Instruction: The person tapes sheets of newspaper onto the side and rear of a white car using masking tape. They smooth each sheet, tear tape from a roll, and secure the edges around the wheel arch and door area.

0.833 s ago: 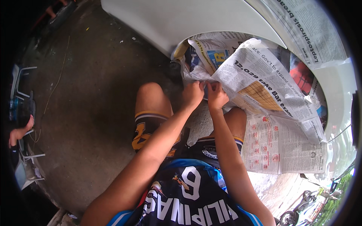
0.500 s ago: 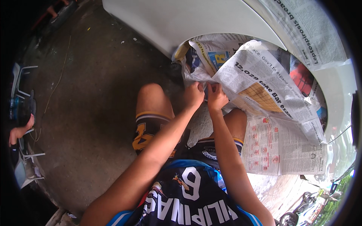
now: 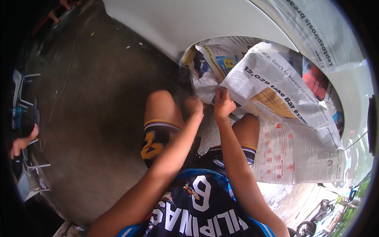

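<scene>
Dark floor (image 3: 94,126), newspaper (image 3: 272,89) between pinched fingers (image 3: 224,93) of right hand (image 3: 224,104), left hand (image 3: 194,106) nearby, finger spread unclear from blur.

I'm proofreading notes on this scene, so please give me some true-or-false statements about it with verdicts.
1. The right hand touches the newspaper. True.
2. Both hands are clasped together. False: the left hand is apart from the right, with a gap between them.
3. The large smooth panel beyond the newspaper is bright red. False: it is whitish.
4. Another person's bare foot shows at the left. True.
5. The person's shorts are plain white. False: they are black with yellow markings.
</scene>
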`<move>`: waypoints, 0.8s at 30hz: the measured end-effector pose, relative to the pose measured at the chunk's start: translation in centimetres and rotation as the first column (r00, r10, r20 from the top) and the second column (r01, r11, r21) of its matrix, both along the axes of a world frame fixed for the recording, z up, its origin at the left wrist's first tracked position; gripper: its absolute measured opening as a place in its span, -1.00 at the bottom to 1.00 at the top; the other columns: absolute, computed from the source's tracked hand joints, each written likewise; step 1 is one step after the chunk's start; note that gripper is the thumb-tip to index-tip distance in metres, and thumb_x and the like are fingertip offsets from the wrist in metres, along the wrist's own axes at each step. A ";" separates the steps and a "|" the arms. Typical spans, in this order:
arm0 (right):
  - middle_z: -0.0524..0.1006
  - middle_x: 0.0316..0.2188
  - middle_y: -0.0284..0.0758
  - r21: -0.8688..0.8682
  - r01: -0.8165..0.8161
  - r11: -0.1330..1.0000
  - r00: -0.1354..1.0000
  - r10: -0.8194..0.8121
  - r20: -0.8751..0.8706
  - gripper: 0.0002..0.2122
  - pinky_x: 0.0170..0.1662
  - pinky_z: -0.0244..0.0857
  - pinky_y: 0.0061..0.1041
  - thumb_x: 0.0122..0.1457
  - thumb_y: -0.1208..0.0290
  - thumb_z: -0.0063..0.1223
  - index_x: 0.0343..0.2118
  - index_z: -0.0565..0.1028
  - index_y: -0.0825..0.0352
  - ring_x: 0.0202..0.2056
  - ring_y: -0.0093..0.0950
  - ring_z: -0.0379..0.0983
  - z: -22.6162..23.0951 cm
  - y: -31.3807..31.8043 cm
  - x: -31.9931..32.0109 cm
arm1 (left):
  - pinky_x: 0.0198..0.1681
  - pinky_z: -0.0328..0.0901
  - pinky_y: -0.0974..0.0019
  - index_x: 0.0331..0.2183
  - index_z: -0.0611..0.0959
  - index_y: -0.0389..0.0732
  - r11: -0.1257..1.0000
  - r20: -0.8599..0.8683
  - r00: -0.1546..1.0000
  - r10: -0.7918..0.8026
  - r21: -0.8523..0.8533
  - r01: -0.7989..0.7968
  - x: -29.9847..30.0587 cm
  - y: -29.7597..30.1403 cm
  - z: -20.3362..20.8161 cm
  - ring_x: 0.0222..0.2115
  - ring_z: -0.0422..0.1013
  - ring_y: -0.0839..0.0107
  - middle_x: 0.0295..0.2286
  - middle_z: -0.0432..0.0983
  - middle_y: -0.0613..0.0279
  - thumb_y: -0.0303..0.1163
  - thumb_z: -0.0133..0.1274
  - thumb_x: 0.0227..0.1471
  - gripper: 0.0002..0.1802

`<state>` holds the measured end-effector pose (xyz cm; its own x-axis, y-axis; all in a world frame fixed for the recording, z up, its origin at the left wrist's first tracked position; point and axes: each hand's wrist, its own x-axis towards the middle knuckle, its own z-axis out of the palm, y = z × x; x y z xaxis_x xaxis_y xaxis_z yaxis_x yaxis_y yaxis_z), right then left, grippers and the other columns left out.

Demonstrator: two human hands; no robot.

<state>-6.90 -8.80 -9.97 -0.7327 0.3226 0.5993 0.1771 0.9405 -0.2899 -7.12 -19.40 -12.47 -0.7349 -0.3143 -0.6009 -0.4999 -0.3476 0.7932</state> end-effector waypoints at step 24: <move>0.72 -0.36 -0.22 -0.949 0.030 0.313 0.827 0.525 0.199 -0.79 -0.21 0.45 -0.47 0.17 0.37 0.32 -0.20 0.70 0.39 -0.32 -0.49 0.63 4.1 3.1 8.7 | -0.34 0.38 0.34 0.38 0.11 -0.32 0.571 -0.240 0.518 -0.821 -0.354 0.741 7.7 -2.8 4.3 -0.50 0.46 0.46 -0.49 0.57 0.25 -0.36 0.01 0.35 -0.28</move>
